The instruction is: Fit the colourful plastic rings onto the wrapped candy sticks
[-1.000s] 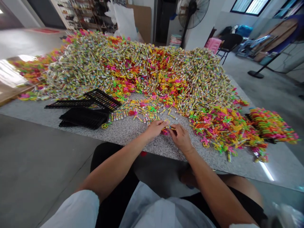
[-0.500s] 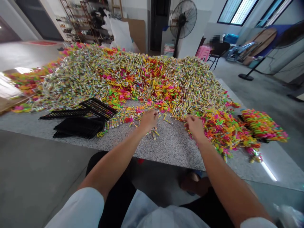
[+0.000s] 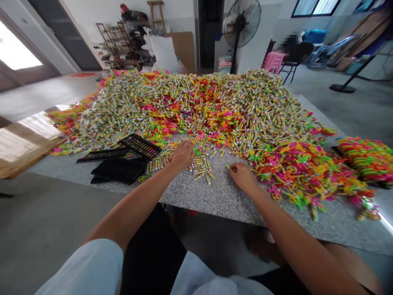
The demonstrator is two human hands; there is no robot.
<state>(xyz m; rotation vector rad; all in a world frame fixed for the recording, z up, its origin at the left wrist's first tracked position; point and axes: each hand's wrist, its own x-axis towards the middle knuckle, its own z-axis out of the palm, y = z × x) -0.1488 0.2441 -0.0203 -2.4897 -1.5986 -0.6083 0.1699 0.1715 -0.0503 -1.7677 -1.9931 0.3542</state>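
My left hand (image 3: 183,154) is low over small printed tubes (image 3: 201,166) laid side by side on the speckled table (image 3: 211,200). Its back faces me and hides the fingertips, so whether it grips one is unclear. To the right, my right hand (image 3: 242,175) is closed in a pinch just above the table; a small yellow-green tip, apparently a tube's end, pokes out of the fingers. Beside it lies a heap of colourful plastic pieces (image 3: 291,168) in pink, orange, yellow and green, some with rings. Black slatted trays (image 3: 119,169) are stacked left of my left hand.
A large mound of similar tubes (image 3: 123,106), mixed with bright plastic pieces, covers the far part of the table. At the right edge a loaded tray of colourful pieces (image 3: 365,159) stands. Beyond are a fan (image 3: 241,24), pink stools (image 3: 272,62) and a white sack (image 3: 166,51).
My right hand has drawn back from the heap's edge toward me and left, with a small tip now showing in its fingers. My left hand has shifted slightly left. The camera view has turned.
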